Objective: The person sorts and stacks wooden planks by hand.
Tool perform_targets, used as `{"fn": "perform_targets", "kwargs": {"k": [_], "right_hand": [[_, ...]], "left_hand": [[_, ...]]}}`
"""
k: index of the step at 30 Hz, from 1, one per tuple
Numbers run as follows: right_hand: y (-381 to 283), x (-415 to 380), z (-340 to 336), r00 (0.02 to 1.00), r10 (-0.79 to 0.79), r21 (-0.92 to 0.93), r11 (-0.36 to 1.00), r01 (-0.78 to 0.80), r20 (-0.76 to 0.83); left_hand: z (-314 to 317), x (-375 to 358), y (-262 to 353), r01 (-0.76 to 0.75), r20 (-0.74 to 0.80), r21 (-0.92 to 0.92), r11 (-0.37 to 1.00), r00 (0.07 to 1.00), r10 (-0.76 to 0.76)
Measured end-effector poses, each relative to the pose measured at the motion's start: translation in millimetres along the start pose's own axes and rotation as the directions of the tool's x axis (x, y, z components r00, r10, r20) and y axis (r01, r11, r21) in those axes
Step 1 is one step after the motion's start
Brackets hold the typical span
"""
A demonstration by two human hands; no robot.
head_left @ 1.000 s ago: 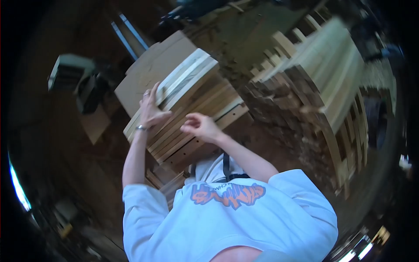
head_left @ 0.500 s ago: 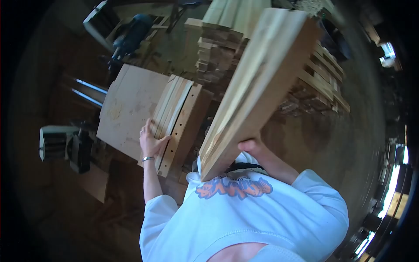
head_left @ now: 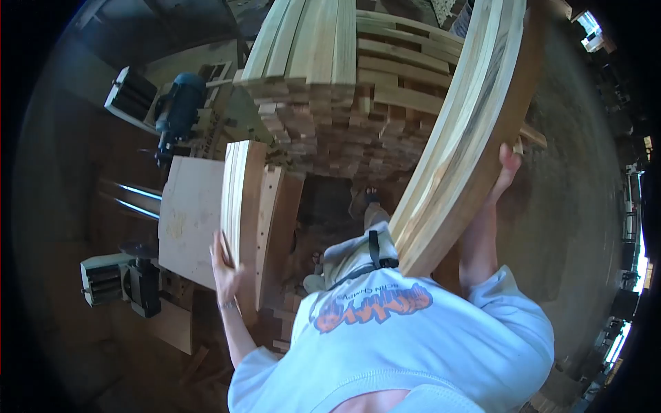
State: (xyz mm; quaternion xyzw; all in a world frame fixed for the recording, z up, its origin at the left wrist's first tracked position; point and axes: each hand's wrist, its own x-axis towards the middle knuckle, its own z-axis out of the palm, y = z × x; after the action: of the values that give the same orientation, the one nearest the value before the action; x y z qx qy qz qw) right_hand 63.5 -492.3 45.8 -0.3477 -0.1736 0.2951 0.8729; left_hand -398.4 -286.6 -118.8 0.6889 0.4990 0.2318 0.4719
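Left fingers [head_left: 217, 249], held wide, touch boards [head_left: 236, 189] extending beyond them, while right fingers [head_left: 509, 161] grip long planks [head_left: 458, 148] at their left.

A second after curling loosely beside the drilled rail [head_left: 264, 237], the right hand [head_left: 508, 166] grips a bundle [head_left: 451, 155], now swung farther right. At left, the remaining boards [head_left: 236, 189], low beside the rail moments ago, rise above it, the left hand [head_left: 224, 270] shifted to their left side.

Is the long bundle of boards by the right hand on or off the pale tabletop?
Off: the right hand holds the bundle, its lower end at the shirt, well apart from the tabletop.
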Motion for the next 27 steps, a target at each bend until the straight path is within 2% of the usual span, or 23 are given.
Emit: {"fn": "perform_targets", "kwargs": {"k": [1, 2, 3, 4, 5, 6, 7, 8, 10, 12, 14, 15, 17, 18, 19, 20, 21, 22, 23, 24, 25, 26, 27], "right_hand": [[2, 7, -10, 1.000, 0.021, 0.011, 1.000, -0.021, 0.002], [9, 21, -24, 1.000, 0.023, 0.021, 0.999, -0.023, 0.011], [16, 30, -37, 0.993, 0.104, 0.134, 0.985, -0.110, 0.057], [19, 40, -47, 0.977, 0.180, 0.236, 0.950, -0.202, 0.111], [21, 50, -56, 0.974, 0.197, 0.243, 0.945, -0.220, 0.115], [23, 60, -61, 0.970, 0.235, 0.141, 0.960, -0.242, 0.066], [25, 73, -63, 0.964, 0.264, 0.036, 0.964, -0.265, 0.018], [24, 84, -59, 0.960, 0.279, 0.043, 0.959, -0.280, 0.027], [15, 103, -48, 0.905, 0.416, -0.014, 0.908, -0.419, -0.085], [20, 135, -57, 0.885, 0.464, 0.001, 0.886, -0.464, -0.040], [24, 164, -38, 0.920, 0.388, -0.021, 0.922, -0.388, 0.050], [26, 180, -37, 0.915, 0.399, -0.024, 0.917, -0.398, 0.059], [32, 213, -37, 0.848, 0.502, 0.106, 0.846, -0.522, 0.167], [36, 228, -36, 0.846, 0.505, 0.107, 0.844, -0.525, 0.172], [40, 242, -34, 0.841, 0.518, 0.104, 0.838, -0.536, 0.158], [44, 252, -30, 0.833, 0.534, 0.099, 0.830, -0.549, 0.145], [41, 260, -17, 0.856, 0.512, 0.046, 0.856, -0.515, 0.071], [52, 278, -28, 0.850, 0.521, 0.039, 0.850, -0.525, 0.078], [71, 302, -54, 0.893, 0.447, -0.349, 0.846, -0.403, 0.055], [82, 312, -69, 0.926, 0.371, -0.685, 0.693, -0.227, 0.069], [79, 315, -66, 0.863, 0.504, -0.828, 0.463, -0.317, -0.048], [100, 307, -71, 0.919, 0.382, -0.868, 0.423, -0.262, -0.091], [113, 296, -76, 0.930, 0.366, -0.799, 0.546, -0.252, -0.043]], "left_hand": [[11, -13, 40, -0.103, 0.052, -0.074, 0.992, 0.993, 0.107], [25, -21, 82, -0.048, 0.126, -0.230, 0.972, 0.989, 0.079], [48, -27, 131, -0.027, 0.142, -0.350, 0.936, 0.986, 0.082], [70, -23, 157, -0.111, 0.137, -0.396, 0.912, 0.974, 0.178], [89, -13, 173, -0.223, 0.167, -0.292, 0.930, 0.946, 0.279], [107, 0, 191, -0.340, 0.209, -0.189, 0.921, 0.903, 0.376], [133, 13, 224, -0.328, 0.204, -0.201, 0.923, 0.907, 0.367], [163, 26, 255, -0.312, 0.200, -0.211, 0.926, 0.914, 0.354], [219, 69, 288, -0.334, 0.238, -0.289, 0.897, 0.882, 0.405], [263, 113, 327, -0.207, 0.288, -0.367, 0.907, 0.902, 0.323], [294, 148, 358, 0.026, 0.376, -0.539, 0.842, 0.902, 0.213], [303, 167, 363, 0.099, 0.406, -0.556, 0.825, 0.899, 0.166], [318, 199, 368, 0.136, 0.419, -0.557, 0.819, 0.898, 0.136], [319, 210, 375, 0.183, 0.452, -0.557, 0.810, 0.885, 0.111], [330, 226, 365, 0.153, 0.355, -0.583, 0.798, 0.931, 0.082], [330, 236, 370, 0.185, 0.369, -0.589, 0.786, 0.928, 0.058], [328, 246, 375, 0.306, 0.452, -0.606, 0.735, 0.892, 0.001], [325, 255, 378, 0.425, 0.533, -0.609, 0.669, 0.844, -0.050], [324, 267, 380, 0.365, 0.472, -0.502, 0.784, 0.875, -0.105], [333, 282, 371, 0.382, 0.469, -0.509, 0.771, 0.875, -0.124], [348, 302, 357, 0.216, 0.297, -0.226, 0.950, 0.944, -0.144], [356, 312, 349, 0.076, 0.127, 0.119, 0.990, 0.988, -0.091], [349, 311, 358, 0.200, 0.249, -0.042, 0.979, 0.951, -0.184]]}}
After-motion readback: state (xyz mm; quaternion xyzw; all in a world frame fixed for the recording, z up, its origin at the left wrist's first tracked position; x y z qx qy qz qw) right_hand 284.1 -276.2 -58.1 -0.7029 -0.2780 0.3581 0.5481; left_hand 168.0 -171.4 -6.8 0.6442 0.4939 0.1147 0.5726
